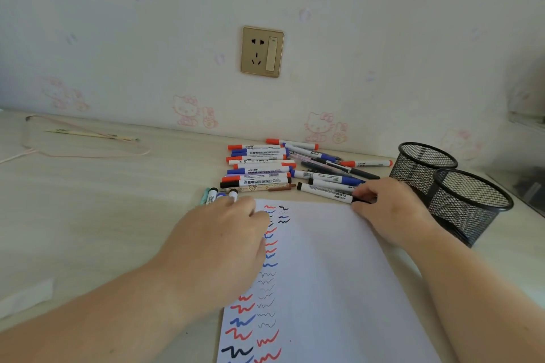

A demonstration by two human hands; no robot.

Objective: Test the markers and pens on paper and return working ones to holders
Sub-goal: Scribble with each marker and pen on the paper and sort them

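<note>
Where the pale wood-grain table [97, 215] meets the wall, a pile of markers and pens [265, 168] is spread at about 12 o'clock from the paper [330, 274]. The white sheet is laid at 6 o'clock in the view and is marked down its left part with red, blue and black squiggles. The left hand [218, 244] is rested flat on the sheet's upper left corner, fingers relaxed and gripping nothing, with a few short capped markers [219, 194] just beyond its fingertips. The right hand [392, 209] is curled at the sheet's upper right corner, and the black cap end of a white black-capped marker [324, 193] is pinched in its grip; the marker lies on the table. Two black mesh holders [460, 194] are stood together at 3 o'clock, just beside the right hand. A gold socket plate [262, 51] is set in the wall [118, 38], which is papered with faint pink cartoon cats. At 10 o'clock a clear tray [85, 138] is seen, well apart from the pens.
</note>
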